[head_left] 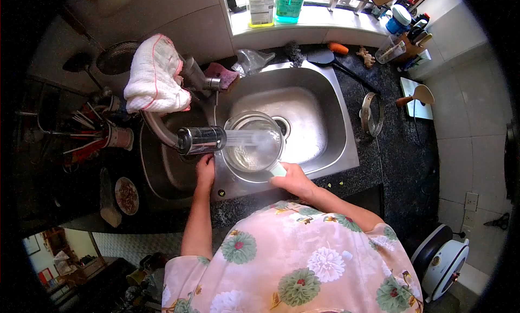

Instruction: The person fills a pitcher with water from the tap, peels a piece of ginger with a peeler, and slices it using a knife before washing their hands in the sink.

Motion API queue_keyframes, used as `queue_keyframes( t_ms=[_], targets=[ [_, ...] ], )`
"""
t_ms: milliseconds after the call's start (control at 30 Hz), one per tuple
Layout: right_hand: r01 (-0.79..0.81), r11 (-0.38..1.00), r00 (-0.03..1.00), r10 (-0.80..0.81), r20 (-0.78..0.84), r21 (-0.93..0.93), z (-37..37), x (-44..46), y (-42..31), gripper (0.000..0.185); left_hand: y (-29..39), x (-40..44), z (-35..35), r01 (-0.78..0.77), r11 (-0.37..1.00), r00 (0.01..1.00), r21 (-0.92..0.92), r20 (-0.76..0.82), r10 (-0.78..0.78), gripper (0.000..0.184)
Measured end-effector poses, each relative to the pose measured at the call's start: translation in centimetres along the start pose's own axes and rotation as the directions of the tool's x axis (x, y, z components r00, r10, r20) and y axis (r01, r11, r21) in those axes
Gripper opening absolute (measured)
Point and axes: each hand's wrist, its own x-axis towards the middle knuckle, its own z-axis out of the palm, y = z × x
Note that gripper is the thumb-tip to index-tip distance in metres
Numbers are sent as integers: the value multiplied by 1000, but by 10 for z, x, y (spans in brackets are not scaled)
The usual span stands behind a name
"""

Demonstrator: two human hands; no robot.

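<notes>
My right hand (295,181) is closed round the pale green handle (278,170) of a round, clear glass jug (237,157). The jug is over the near left part of the right sink basin (319,112). Water streams from the shiny faucet head (201,140) into it, and the water inside is churning. My left hand (205,171) is low beside the divider between the two basins, just below the faucet head. Its fingers are mostly hidden, so I cannot tell whether they grip anything.
A white cloth (154,77) hangs over the faucet. Behind the sink are a pink sponge (221,74), a plastic bag (253,61), a black spatula (322,56) and a carrot (338,48). A round metal strainer (372,114) stands right; a bowl (127,196) sits left.
</notes>
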Motion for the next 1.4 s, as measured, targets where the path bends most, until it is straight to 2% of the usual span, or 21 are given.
queue_keyframes(
  t_ms=[433,767,867,1067,1267,1400],
  targets=[
    [3,1000,1000,-3,5,-7,1,1,0,27,2,-2,-3,20,1000,1000,-18,-11,-21,31],
    [-4,999,1000,4,-4,-39,0,1,0,28,-10,3,2,-28,1000,999,-9,-29,28,28],
    [-19,999,1000,19,-12,-30,0,0,-2,28,-2,1,-1,-21,1000,1000,11,23,21,28],
    [-21,999,1000,21,-5,-25,-1,2,3,28,-13,5,2,-15,998,1000,-54,25,17,28],
    [-11,1000,1000,11,7,-10,-2,1,2,27,-1,0,0,-3,1000,1000,-29,25,4,27],
    [-15,1000,1000,15,6,7,-2,2,4,27,-9,3,4,-3,996,1000,-94,-4,3,28]
  ],
)
